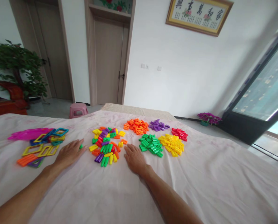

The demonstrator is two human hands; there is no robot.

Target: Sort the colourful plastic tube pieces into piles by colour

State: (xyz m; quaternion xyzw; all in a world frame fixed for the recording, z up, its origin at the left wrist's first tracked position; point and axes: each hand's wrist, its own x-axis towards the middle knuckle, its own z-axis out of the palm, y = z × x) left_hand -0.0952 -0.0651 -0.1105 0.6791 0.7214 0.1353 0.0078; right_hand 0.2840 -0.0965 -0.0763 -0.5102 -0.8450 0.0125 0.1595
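Observation:
My left hand [70, 152] lies palm down on the cloth, fingers stretched out. A small green plastic piece [81, 146] shows between its thumb and fingers; whether they touch it I cannot tell. To its right is a mixed pile of coloured plastic tube pieces [106, 144]. On the pile's other side my right hand [135, 157] rests flat, fingertips close to an orange piece [124, 141]. Beyond it are single-colour heaps: green [151, 144], yellow [171, 144], orange [137, 126], purple [158, 125] and red [179, 134].
Left of my left hand lie flat plastic frames [42, 150], orange pieces [26, 160] and a magenta plastic item [29, 134]. A pale cloth [101, 196] covers the surface. Past its far edge stand a pink stool [78, 109] and a pot of purple flowers [209, 118].

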